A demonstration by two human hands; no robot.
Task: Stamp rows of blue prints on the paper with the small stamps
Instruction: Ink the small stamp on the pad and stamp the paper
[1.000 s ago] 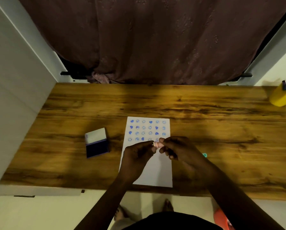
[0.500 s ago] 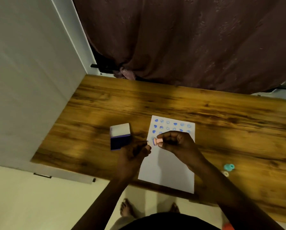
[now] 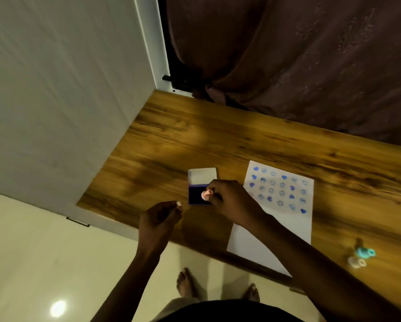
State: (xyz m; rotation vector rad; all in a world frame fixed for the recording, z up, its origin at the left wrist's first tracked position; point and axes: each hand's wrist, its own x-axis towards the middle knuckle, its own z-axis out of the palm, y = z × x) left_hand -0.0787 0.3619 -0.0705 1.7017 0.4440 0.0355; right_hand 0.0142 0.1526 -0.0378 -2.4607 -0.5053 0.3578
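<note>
A white sheet of paper (image 3: 274, 240) lies on the wooden table (image 3: 195, 140), its upper half covered with rows of blue prints (image 3: 279, 190). To its left sits an open blue ink pad (image 3: 196, 198) with its white lid (image 3: 203, 176) folded back. My right hand (image 3: 229, 201) pinches a small pink stamp (image 3: 204, 194) and holds it down on the pad. My left hand (image 3: 160, 220) hovers near the table's front edge, fingers pinched on a small pale piece (image 3: 178, 203), apparently the stamp's cap.
A teal stamp (image 3: 364, 252) and a white stamp (image 3: 357, 262) lie on the table right of the paper. A white cabinet wall (image 3: 67, 89) borders the table's left side and a dark curtain (image 3: 288, 54) hangs behind. My bare feet (image 3: 188, 284) stand below the edge.
My hands have parted. The right hand carried the pink stamp left from over the paper onto the ink pad; the left hand drew back toward the table edge. The view has swung left.
</note>
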